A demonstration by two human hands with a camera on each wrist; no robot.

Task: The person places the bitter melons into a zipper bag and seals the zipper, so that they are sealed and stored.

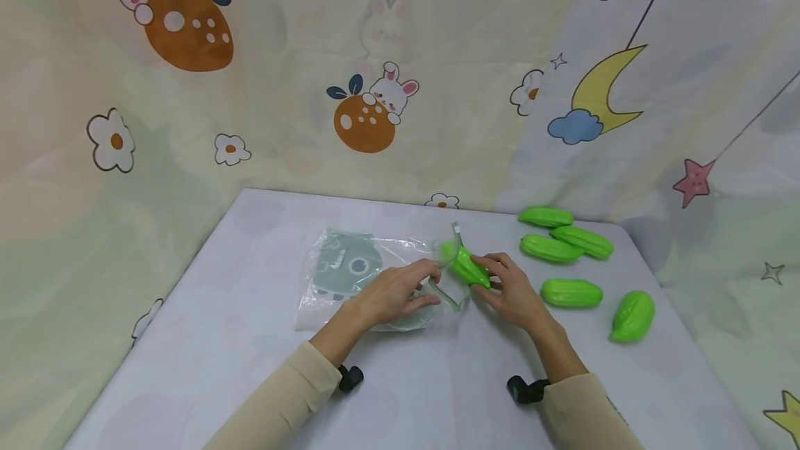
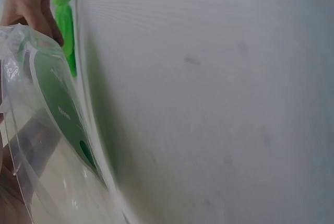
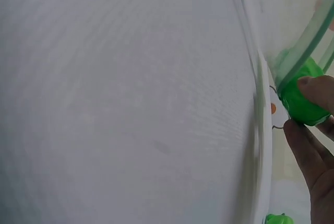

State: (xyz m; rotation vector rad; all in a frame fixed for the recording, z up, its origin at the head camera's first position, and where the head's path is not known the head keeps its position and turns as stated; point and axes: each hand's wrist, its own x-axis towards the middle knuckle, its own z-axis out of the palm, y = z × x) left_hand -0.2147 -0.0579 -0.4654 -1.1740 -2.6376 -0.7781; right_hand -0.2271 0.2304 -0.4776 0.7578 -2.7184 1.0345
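Note:
A clear plastic zip bag (image 1: 346, 266) with a grey-green print and a green strip along its mouth lies on the table in the head view. My left hand (image 1: 396, 290) is at the bag's mouth, thumb and fingers curled at its edge. My right hand (image 1: 514, 294) pinches a bright green ribbed toy vegetable (image 1: 470, 269) between thumb and fingers. Its far end is inside the bag's mouth, while the near end is in my fingertips. In the right wrist view, the green strip (image 3: 308, 44) crosses in front of this vegetable (image 3: 303, 98).
Several similar green vegetables (image 1: 571, 292) lie to the right of my right hand, with a group of them (image 1: 550, 248) near the table's back edge. The white table (image 1: 250, 248) meets a printed cloth backdrop (image 1: 462, 89). Black wrist cameras (image 1: 528, 389) sit on both wrists.

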